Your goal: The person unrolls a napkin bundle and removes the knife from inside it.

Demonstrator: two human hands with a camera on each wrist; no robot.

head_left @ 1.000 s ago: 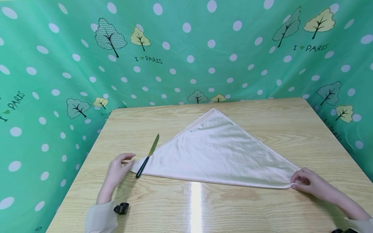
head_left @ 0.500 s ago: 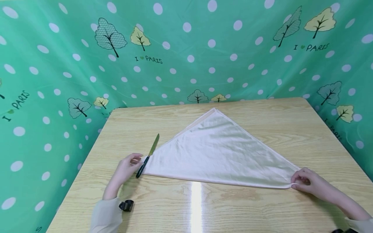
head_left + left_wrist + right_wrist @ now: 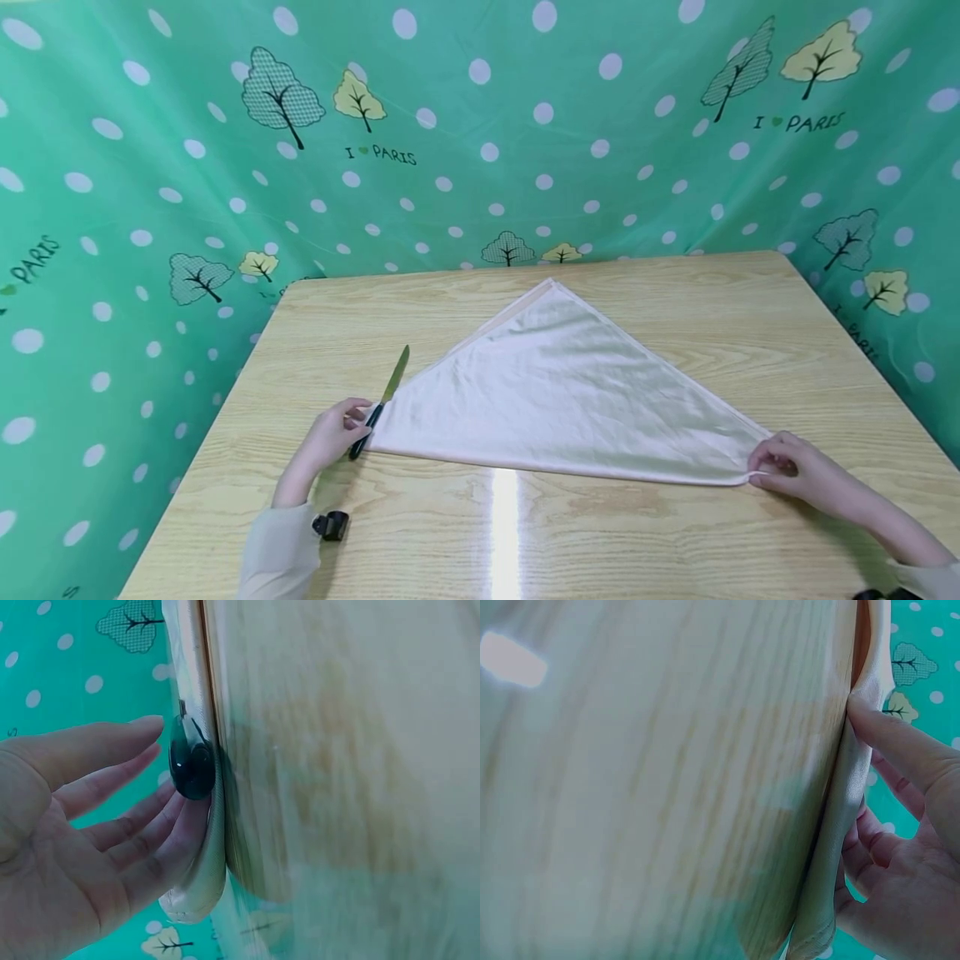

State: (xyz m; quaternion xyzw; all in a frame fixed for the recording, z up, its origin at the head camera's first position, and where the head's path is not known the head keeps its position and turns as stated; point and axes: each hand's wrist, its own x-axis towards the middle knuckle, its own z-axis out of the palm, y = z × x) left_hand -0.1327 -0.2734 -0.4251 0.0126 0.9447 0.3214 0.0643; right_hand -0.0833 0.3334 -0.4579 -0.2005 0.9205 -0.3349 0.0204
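A pale satin cloth, folded into a triangle, lies on the table with its point toward the far edge. Across its left corner rests a knife with a dark handle and its blade pointing away. My left hand is at that handle. In the left wrist view, the left thumb stands apart from the handle, while fingertips reach the handle's underside and the cloth. My right hand pinches the cloth's right corner between thumb and fingers, and the right wrist view has the thumb on the cloth edge.
The wooden table has a bright light reflection near its front middle. A green polka-dot curtain hangs behind and along both sides. A black wrist mount sits by the left sleeve.
My left hand has moved right, off the cloth's left tip and up to the knife handle. The right hand, cloth and knife have stayed in place.
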